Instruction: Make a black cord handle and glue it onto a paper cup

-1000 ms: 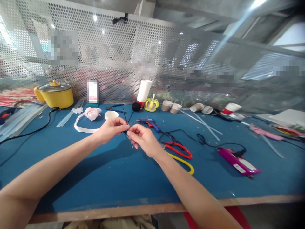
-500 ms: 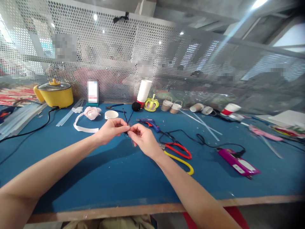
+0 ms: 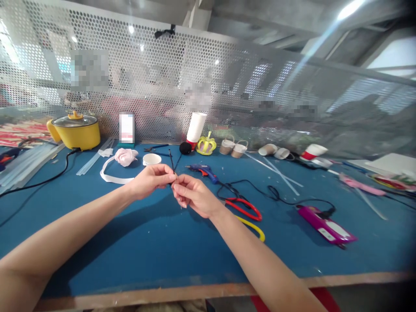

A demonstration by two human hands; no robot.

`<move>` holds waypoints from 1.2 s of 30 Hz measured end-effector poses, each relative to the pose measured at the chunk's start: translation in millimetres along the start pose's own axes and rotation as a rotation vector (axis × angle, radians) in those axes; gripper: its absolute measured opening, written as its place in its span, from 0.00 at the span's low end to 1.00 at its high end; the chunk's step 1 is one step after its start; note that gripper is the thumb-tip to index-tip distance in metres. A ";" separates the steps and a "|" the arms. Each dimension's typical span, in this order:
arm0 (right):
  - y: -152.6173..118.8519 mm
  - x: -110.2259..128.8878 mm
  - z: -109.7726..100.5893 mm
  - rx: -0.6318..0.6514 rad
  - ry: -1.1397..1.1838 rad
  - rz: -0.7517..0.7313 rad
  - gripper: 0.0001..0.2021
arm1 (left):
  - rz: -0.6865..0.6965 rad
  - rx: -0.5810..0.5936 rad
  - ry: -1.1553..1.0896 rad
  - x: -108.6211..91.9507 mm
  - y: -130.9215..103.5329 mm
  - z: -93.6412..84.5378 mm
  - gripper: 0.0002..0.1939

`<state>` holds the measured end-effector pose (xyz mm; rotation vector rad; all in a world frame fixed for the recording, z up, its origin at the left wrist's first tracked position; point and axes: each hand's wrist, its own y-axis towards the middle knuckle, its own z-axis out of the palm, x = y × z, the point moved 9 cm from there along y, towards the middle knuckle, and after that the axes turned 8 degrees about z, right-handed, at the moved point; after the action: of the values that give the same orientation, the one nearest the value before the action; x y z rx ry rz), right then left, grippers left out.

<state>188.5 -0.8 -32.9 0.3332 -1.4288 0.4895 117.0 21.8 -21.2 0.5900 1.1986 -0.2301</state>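
My left hand [image 3: 152, 178] pinches a thin black stem [image 3: 171, 159] between thumb and fingertips. It stands up slightly tilted above the fingers. My right hand [image 3: 191, 193] meets the left at the stem's lower part, thumb and fingers closed together there; what exactly lies between them is mostly hidden. A thin black strand [image 3: 177, 162] runs up from the fingertips toward a black ball [image 3: 185, 148], which looks like yarn. Just behind the left hand sits a roll of white tape [image 3: 152, 159]. A blue glue gun [image 3: 203, 170] lies beyond the right hand.
Scissors with red and yellow handles [image 3: 245, 208] lie beside my right forearm. A purple power strip [image 3: 326, 225] with a black cord is at right. White ribbon [image 3: 126, 157], a yellow pot [image 3: 76, 131], a phone [image 3: 126, 128], stacked paper cups [image 3: 196, 125] and a yellow crown [image 3: 206, 144] stand farther back.
My right hand has turned slightly, with its fingers curled lower around the stem's lower part. The black stem has shifted a little; both hands stay together.
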 end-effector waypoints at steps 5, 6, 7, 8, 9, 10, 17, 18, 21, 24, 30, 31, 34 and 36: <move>2.2 10.9 -11.2 -0.174 -0.217 -0.088 0.12 | 0.038 -0.074 0.164 -7.2 3.6 -11.5 0.11; 4.2 13.5 -12.1 -0.183 -0.249 -0.097 0.11 | 0.044 -0.087 0.180 -8.7 4.7 -13.8 0.11; 6.9 16.4 -12.9 -0.190 -0.280 -0.106 0.11 | 0.052 -0.105 0.191 -10.3 6.1 -16.3 0.11; 10.0 19.4 -13.6 -0.195 -0.313 -0.114 0.10 | 0.062 -0.123 0.197 -11.8 7.6 -18.9 0.11; 13.3 22.3 -14.3 -0.202 -0.350 -0.122 0.10 | 0.073 -0.144 0.200 -12.9 9.2 -21.5 0.10; 16.6 24.9 -14.7 -0.212 -0.395 -0.130 0.09 | 0.082 -0.169 0.201 -13.4 10.7 -24.4 0.10; 13.8 36.8 -14.0 -0.462 -0.798 -0.377 0.05 | 0.050 -0.304 0.207 5.1 7.4 -37.9 0.10; 15.2 30.0 -14.7 -0.425 -0.738 -0.347 0.05 | 0.046 -0.300 0.183 8.4 5.5 -37.7 0.10; 25.1 -1.6 -14.3 -0.176 -0.335 -0.104 0.08 | 0.039 -0.234 0.062 14.8 1.3 -32.7 0.11; 27.2 -17.9 -4.9 0.036 0.034 0.075 0.12 | 0.016 -0.152 -0.052 15.6 -1.8 -25.6 0.11; 23.8 -14.4 3.1 0.061 -0.005 0.071 0.14 | 0.012 -0.166 -0.028 9.9 -6.1 -25.9 0.12; 22.7 -10.3 -1.1 -0.018 -0.104 0.017 0.13 | 0.022 -0.194 0.017 9.3 -6.5 -28.3 0.12; 13.5 7.7 -9.9 -0.283 -0.464 -0.181 0.08 | 0.043 -0.299 0.180 9.3 -9.1 -36.4 0.11; 5.1 19.3 -10.4 -0.412 -0.630 -0.302 0.06 | 0.038 -0.347 0.243 10.4 -11.3 -38.8 0.10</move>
<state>196.2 11.1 -15.5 0.3763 -1.9982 -0.1854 84.2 34.9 -43.5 0.3414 1.4224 0.0852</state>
